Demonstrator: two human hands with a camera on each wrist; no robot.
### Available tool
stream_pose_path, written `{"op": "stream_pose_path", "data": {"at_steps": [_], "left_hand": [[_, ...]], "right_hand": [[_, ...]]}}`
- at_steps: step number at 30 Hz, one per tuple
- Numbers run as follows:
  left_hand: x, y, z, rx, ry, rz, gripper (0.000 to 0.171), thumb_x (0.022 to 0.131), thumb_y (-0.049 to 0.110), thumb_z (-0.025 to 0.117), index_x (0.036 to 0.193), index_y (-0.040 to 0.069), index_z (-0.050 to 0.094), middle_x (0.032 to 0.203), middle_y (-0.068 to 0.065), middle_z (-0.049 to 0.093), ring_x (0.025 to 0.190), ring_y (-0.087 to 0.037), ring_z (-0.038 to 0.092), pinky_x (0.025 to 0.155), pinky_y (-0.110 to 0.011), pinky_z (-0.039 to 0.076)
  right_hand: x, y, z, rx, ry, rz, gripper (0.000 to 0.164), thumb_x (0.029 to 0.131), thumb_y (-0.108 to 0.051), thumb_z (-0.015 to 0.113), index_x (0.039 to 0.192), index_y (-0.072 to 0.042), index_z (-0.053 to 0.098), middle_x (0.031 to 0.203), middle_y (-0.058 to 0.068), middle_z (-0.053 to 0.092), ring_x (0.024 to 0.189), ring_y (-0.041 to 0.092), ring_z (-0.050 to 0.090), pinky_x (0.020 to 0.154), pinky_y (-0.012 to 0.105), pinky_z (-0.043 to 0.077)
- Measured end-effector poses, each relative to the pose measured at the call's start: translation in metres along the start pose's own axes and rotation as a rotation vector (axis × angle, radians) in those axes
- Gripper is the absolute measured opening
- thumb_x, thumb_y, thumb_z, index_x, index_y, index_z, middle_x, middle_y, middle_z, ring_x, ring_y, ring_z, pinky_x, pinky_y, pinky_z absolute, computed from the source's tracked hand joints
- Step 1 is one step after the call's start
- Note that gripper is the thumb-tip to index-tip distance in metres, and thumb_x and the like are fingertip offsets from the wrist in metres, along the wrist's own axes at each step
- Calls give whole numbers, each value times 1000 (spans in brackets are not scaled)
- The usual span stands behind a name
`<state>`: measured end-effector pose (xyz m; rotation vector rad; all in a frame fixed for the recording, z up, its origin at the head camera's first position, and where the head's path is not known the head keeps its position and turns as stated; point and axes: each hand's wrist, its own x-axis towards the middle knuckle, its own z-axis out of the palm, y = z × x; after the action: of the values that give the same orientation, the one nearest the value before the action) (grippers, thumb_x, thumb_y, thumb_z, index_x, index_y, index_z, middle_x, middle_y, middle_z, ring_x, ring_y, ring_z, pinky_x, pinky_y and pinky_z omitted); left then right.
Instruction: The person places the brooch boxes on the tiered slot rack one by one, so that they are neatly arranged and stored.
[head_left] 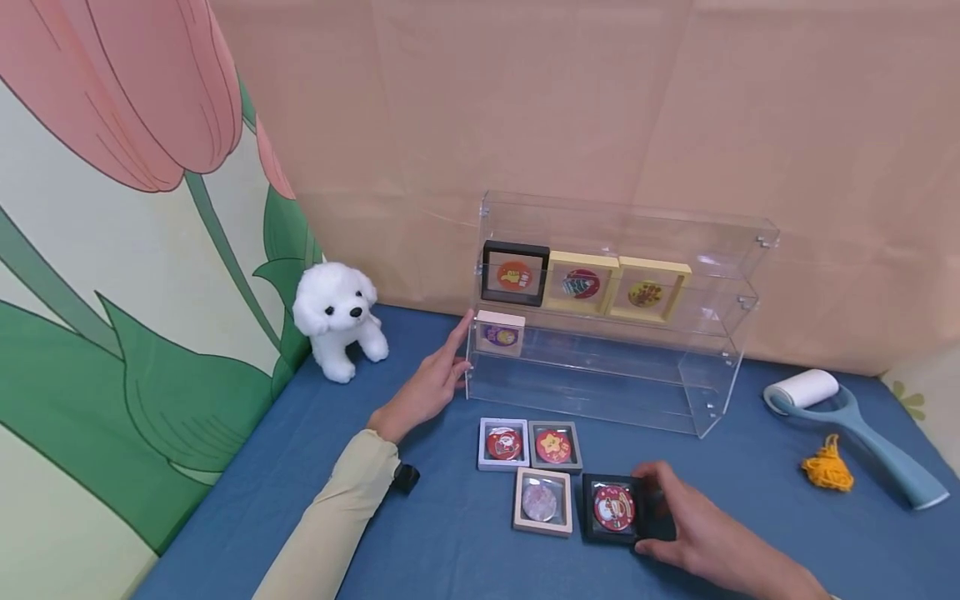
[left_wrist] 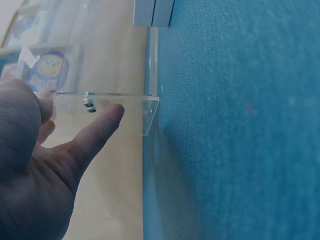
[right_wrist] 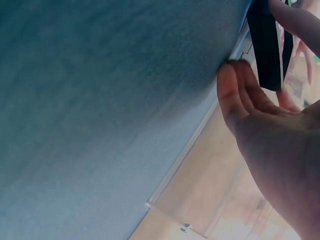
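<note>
My left hand [head_left: 429, 385] rests its fingers against the left side of a clear acrylic display shelf [head_left: 600, 379]. In the left wrist view, the fingers [left_wrist: 100, 127] reach along the side panel by a metal screw. My right hand [head_left: 701, 525] grips the right side of a black square frame [head_left: 609, 508] holding a round red badge, thumb at the near corner and fingers at the far corner. Beside it on the cloth lie a white frame [head_left: 483, 444], a grey frame [head_left: 576, 450] and a pale pink frame [head_left: 543, 531], each with a round badge.
On the shelf stand a black frame [head_left: 514, 247], two yellow frames and a small pale frame [head_left: 501, 319]. A white plush dog [head_left: 337, 321] sits at the left. At the right lie a blue-handled lint roller [head_left: 873, 437] and an orange yarn bundle [head_left: 828, 467].
</note>
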<state>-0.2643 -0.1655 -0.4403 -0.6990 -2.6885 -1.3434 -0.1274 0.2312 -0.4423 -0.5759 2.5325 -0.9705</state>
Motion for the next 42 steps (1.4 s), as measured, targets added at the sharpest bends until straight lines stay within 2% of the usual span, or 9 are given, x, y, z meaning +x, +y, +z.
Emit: {"op": "stream_pose_path", "data": {"at_steps": [6,12,19,27,35,42], "left_hand": [[0,2,0,-5,-4,-17,92,105,5,51,156,57,-6,168,-2,16,122,-30,61,90,-38,58],[0,2,0,-7,-11,-26,94,105,5,52,156,57,-7,168,-2,15,123,-32,60,90,-39,58],[0,1,0,-5,-7,-14,95,105,3,53,156,57,-6,168,-2,16,122,-31,60,89,-39,58],[0,1,0,-11,-3,-11,95,105,2,52,156,56,-5,168,-3,16,121,-31,61,88,-38,59],[0,1,0,-6,2,-6,96,104,1,53,156,56,-6,168,-4,17,121,-32,61,87,-38,59],[-1,1,1,2,2,-12,95,105,3,53,156,57,-6,168,-4,16,121,-32,61,88,-38,59]], "right_hand": [[-1,2,0,24,-10,-64,74,83,-28,85,135,-9,35,120,10,57,94,17,60,75,28,56],[-1,3,-1,87,-27,-96,74,83,-19,85,137,-8,36,121,14,58,87,11,64,73,28,58],[-3,2,0,120,9,-171,71,81,-11,86,134,-4,39,121,18,59,86,10,66,71,30,60],[-4,2,-1,129,19,-193,65,86,-11,82,135,-6,40,121,16,59,88,11,67,71,29,60],[-7,0,-2,73,65,-212,48,95,-20,74,133,-11,46,121,13,61,91,8,67,74,28,60],[-8,-1,-3,74,83,-212,36,101,-24,66,130,-13,48,122,13,60,95,9,68,78,25,60]]}}
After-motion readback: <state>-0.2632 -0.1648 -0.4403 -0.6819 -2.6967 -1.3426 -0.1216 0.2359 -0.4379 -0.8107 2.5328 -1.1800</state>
